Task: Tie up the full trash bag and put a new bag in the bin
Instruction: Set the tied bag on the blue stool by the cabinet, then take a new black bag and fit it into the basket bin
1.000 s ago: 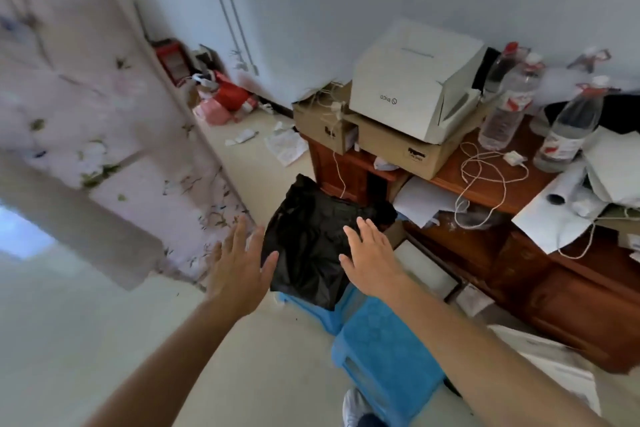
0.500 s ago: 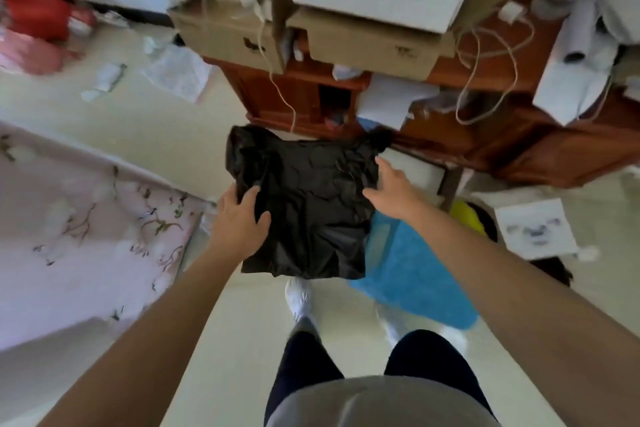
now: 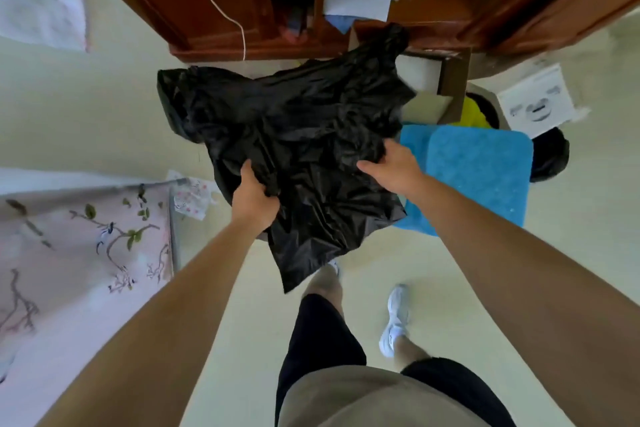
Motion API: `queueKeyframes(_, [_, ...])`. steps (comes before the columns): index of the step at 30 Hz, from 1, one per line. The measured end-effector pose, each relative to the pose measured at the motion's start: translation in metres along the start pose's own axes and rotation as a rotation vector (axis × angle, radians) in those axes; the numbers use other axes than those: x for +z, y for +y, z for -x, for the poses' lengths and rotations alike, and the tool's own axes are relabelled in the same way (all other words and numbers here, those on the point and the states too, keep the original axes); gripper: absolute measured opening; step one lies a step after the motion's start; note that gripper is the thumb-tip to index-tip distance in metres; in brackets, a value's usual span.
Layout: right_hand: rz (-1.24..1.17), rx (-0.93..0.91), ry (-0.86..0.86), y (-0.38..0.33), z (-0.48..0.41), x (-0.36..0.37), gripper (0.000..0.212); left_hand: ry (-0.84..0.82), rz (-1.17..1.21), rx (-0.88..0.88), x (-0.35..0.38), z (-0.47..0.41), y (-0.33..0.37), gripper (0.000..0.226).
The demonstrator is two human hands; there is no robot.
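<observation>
A crumpled, flat black trash bag is spread in the air in front of me, above the floor and the edge of a blue stool. My left hand is shut on its lower left part, fingers bunched into the plastic. My right hand grips its right side, thumb on top. One corner of the bag hangs down towards my legs. At the far right a dark bin with something yellow beside it shows behind the stool, mostly hidden.
A blue plastic stool stands right of the bag. A red-brown wooden desk with a hanging white cable fills the top. A floral-patterned sheet lies at the left. A white box sits at the right. My legs and white shoes are below.
Both hands have closed on the black bag and lifted it off the stool towards me, spreading it wider. My view has tilted further down.
</observation>
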State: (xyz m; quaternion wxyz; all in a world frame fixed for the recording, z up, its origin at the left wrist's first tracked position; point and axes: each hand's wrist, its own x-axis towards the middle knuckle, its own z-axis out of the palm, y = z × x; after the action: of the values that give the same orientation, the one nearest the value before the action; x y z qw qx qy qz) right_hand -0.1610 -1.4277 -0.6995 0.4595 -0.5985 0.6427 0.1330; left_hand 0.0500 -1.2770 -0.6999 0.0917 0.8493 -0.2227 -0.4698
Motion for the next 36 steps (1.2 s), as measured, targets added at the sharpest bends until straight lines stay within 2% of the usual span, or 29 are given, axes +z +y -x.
queueKeyframes(1, [0.031, -0.001, 0.005, -0.003, 0.006, -0.002, 0.045, 0.011, 0.021, -0.007, 0.0, 0.005, 0.004, 0.078])
queueKeyframes(2, [0.044, -0.018, 0.017, -0.006, 0.013, -0.007, 0.038, 0.03, 0.022, 0.007, -0.002, 0.009, 0.009, 0.07])
queueKeyframes(6, [0.01, -0.101, 0.216, -0.01, 0.047, -0.055, 0.026, 0.138, -0.121, 0.244, -0.022, 0.029, 0.049, 0.033])
queueKeyframes(8, [-0.063, -0.146, 0.358, -0.007, 0.07, -0.094, 0.019, 0.2, -0.127, 0.366, -0.034, 0.045, 0.084, 0.025])
queueKeyframes(12, [-0.242, -0.192, 0.677, 0.014, 0.14, -0.185, 0.02, 0.363, -0.111, 0.598, -0.049, 0.102, 0.165, 0.018])
queueKeyframes(15, [-0.379, -0.206, 0.847, 0.052, 0.206, -0.244, 0.021, 0.402, -0.164, 0.776, -0.04, 0.163, 0.217, 0.022])
queueKeyframes(18, [-0.418, -0.208, 0.979, 0.107, 0.284, -0.284, 0.021, 0.516, -0.306, 1.056, -0.009, 0.241, 0.26, 0.034])
queueKeyframes(23, [-0.494, -0.173, 1.183, 0.242, 0.422, -0.311, 0.023, 0.752, -0.281, 1.598, 0.069, 0.404, 0.328, 0.073])
queueKeyframes(26, [-0.475, -0.128, 1.295, 0.342, 0.512, -0.301, 0.03, 0.706, -0.352, 1.804, 0.137, 0.495, 0.366, 0.101])
queueKeyframes(27, [-0.485, -0.104, 1.325, 0.377, 0.54, -0.294, 0.033, 0.679, -0.408, 1.852, 0.166, 0.523, 0.377, 0.103])
queueKeyframes(28, [-0.491, -0.066, 1.345, 0.412, 0.568, -0.285, 0.036, 0.633, -0.476, 1.895, 0.197, 0.551, 0.385, 0.095])
queueKeyframes(29, [-0.499, -0.035, 1.35, 0.447, 0.594, -0.275, 0.038, 0.572, -0.556, 1.944, 0.231, 0.577, 0.392, 0.077])
queueKeyframes(31, [-0.52, 0.087, 1.323, 0.515, 0.637, -0.253, 0.027, 0.431, -0.711, 2.031, 0.299, 0.63, 0.393, 0.026])
queueKeyframes(32, [-0.534, 0.157, 1.309, 0.547, 0.659, -0.241, 0.034, 0.344, -0.758, 2.072, 0.336, 0.66, 0.389, 0.024])
queueKeyframes(33, [-0.529, 0.18, 1.32, 0.571, 0.673, -0.232, 0.056, 0.264, -0.777, 2.093, 0.365, 0.68, 0.384, 0.029])
queueKeyframes(35, [-0.519, 0.192, 1.462, 0.603, 0.696, -0.222, 0.094, 0.148, -0.76, 2.091, 0.42, 0.715, 0.373, 0.031])
queueKeyframes(36, [-0.491, 0.215, 1.557, 0.616, 0.706, -0.221, 0.102, 0.116, -0.773, 2.09, 0.45, 0.729, 0.368, 0.03])
